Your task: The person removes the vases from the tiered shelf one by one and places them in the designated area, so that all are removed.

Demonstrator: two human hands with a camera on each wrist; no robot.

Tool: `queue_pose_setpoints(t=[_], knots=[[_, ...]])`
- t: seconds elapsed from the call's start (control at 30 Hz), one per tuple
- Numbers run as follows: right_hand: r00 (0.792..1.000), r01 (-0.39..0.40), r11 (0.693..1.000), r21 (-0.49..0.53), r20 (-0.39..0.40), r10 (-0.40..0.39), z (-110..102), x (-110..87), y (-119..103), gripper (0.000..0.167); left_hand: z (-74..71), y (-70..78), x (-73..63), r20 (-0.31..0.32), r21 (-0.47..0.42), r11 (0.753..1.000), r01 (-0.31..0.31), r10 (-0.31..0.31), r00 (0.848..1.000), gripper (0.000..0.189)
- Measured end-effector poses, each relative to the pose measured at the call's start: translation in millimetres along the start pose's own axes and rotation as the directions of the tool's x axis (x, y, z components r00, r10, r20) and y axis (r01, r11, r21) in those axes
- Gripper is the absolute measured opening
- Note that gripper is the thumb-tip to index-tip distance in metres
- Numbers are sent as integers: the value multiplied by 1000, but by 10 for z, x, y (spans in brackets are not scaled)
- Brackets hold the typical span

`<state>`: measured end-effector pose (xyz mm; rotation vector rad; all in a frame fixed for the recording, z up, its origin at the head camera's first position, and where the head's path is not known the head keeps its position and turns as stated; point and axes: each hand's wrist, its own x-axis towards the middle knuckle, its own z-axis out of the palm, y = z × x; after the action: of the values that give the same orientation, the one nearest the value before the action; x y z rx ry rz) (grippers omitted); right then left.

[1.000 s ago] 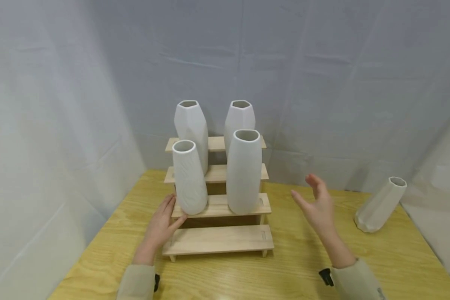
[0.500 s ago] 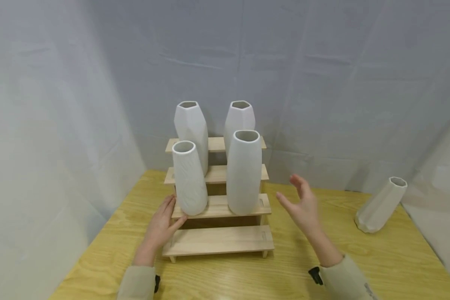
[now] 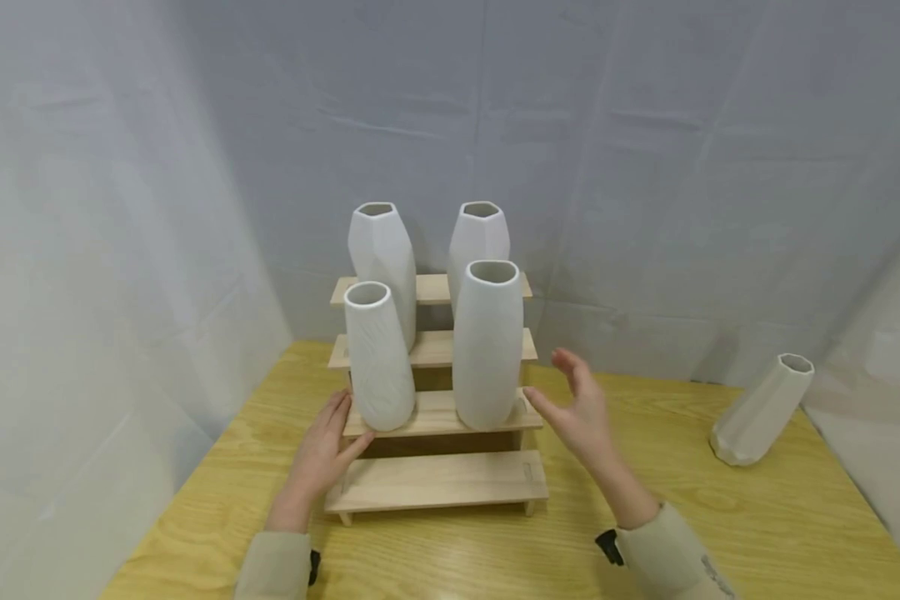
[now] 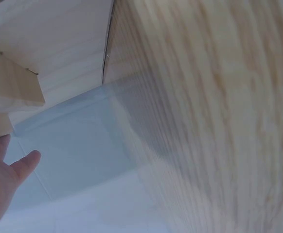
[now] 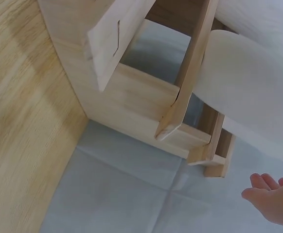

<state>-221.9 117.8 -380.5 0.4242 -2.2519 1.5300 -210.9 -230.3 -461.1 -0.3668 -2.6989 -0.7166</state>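
A tiered wooden stand (image 3: 442,482) bears white vases. My left hand (image 3: 321,450) rests at the left end of its second step from the bottom, fingers extended and thumb along the front edge. On that step are a slim textured vase (image 3: 379,367) at the left and a taller smooth vase (image 3: 489,350) at the right. My right hand (image 3: 581,418) hovers just right of the tall vase, thumb and fingers spread, with nothing in it. In the right wrist view, that hand (image 5: 276,200) is apart from the pale vase (image 5: 248,80).
Two faceted vases, one at the left (image 3: 384,242) and one at the right (image 3: 480,237), stand higher at the back. Another ribbed white vase (image 3: 761,408) stands on the wooden table (image 3: 645,500) at the far right. A pale curtain (image 3: 607,167) hangs behind.
My right hand has moved left toward the tall smooth vase, fingers still spread. The left hand and the vases stay where they were.
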Motion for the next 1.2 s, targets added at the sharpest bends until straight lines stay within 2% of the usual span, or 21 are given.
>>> queue_pose_setpoints(t=[0.3,0.67,1.2], knots=[[999,-20,1000,11,25,20,163,24,-54,69,-4,10,-8,-13,14,1000,-12,12,1000,73],[996,-74,997,1,57,74,273,148,-100,79,13,18,17,-30,14,1000,-24,25,999,72],[994,-57,997,59,93,51,413,273,-122,89,13,29,33,-21,3,1000,-12,12,1000,73]])
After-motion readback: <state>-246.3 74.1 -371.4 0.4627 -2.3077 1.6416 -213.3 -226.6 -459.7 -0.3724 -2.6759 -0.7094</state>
